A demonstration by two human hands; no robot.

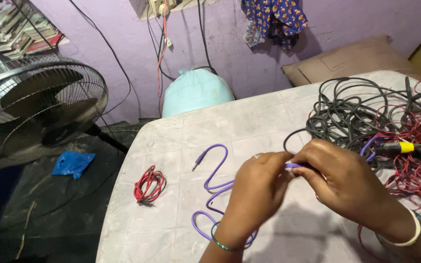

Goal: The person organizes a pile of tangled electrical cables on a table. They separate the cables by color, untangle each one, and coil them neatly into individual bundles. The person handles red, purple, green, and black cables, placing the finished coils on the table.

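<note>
Nearest, the left hand (259,187) and right hand (339,182) meet fingertip to fingertip over the white table (249,117), both sets of fingers pinched shut on one purple cable (215,187), which loops off to the near left with its plug end lying free. One coiled red cable (148,184) lies further left. At the far right sprawls one tangled heap of black and red cables (366,122), one plug banded with yellow tape (406,146).
</note>
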